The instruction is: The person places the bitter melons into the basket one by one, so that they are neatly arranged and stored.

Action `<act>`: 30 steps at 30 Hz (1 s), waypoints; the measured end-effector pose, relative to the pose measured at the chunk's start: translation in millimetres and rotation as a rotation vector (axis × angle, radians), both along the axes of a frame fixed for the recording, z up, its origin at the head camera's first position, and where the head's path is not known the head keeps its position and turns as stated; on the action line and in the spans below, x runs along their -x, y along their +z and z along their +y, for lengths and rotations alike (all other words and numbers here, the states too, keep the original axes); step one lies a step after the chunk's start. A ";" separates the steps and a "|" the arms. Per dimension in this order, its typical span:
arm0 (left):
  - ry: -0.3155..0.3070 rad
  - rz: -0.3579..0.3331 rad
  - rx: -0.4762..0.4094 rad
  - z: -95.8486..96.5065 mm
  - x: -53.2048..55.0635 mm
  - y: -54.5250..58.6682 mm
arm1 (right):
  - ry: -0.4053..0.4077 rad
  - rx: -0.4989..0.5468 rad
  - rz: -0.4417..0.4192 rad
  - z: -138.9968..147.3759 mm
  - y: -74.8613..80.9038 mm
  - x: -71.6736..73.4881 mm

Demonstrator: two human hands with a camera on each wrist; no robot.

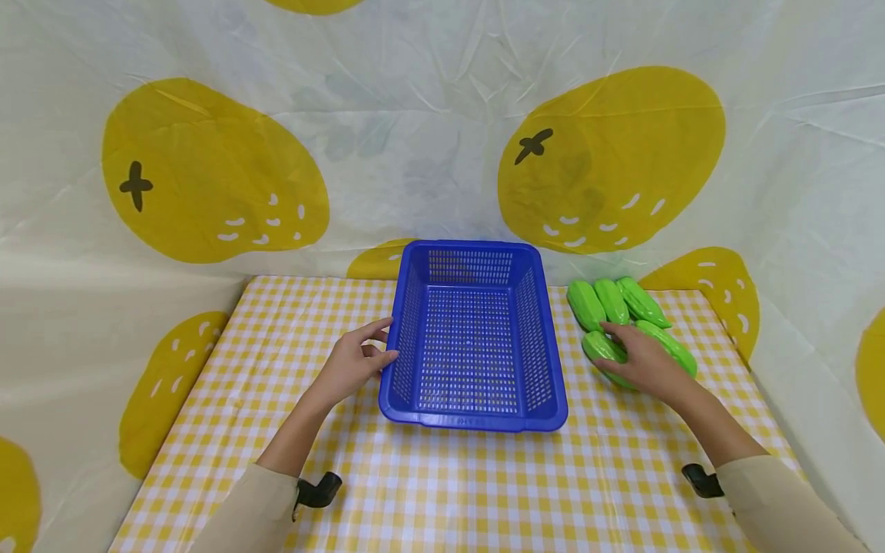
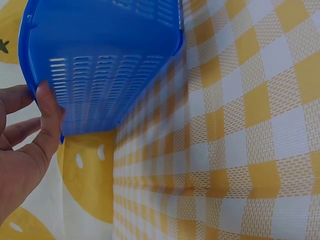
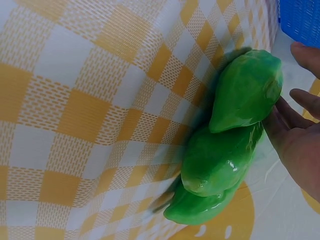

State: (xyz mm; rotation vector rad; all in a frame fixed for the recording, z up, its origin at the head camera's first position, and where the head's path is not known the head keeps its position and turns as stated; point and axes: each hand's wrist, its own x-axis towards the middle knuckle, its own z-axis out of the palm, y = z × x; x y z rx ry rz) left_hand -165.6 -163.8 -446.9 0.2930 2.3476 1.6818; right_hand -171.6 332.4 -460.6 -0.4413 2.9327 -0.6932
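At the far left, a pale sheet (image 1: 62, 123) printed with big yellow fruits is hung, and it is carried round behind the table to the right. A yellow-and-white checked cloth (image 1: 276, 330) is spread over the table. A beige left sleeve (image 1: 245, 511) is seen next, with a black piece (image 1: 318, 490) fixed at its cuff. The left rim of a blue basket (image 1: 473, 422) is touched by the left hand (image 1: 349, 365), thumb and fingers parted; whether the rim is pinched cannot be told. The basket is set upright at the middle of the cloth, its walls and floor pierced with slots. To its right, apart from it, five glossy green vegetables are gathered: three are laid in a back row and two in front. Over the front-left vegetable (image 1: 601, 347) the right hand (image 1: 646, 361) is held, thumb and fingers spread wide about it rather than closed; the vegetable is left lying on the cloth. At the far right, the right sleeve (image 1: 781, 495) is seen, likewise fitted with a black piece.
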 end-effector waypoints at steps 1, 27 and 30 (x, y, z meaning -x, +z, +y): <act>0.000 -0.002 -0.002 -0.2 -0.1 -0.4 | 0.002 0.000 0.006 0.4 -0.6 0.0; 0.011 -0.023 -0.023 -0.1 0.1 -0.6 | -0.023 0.033 -0.071 1.3 -8.0 -2.2; 0.012 -0.020 -0.022 0.0 -0.4 -0.3 | -0.016 0.015 -0.080 1.6 -10.0 -2.4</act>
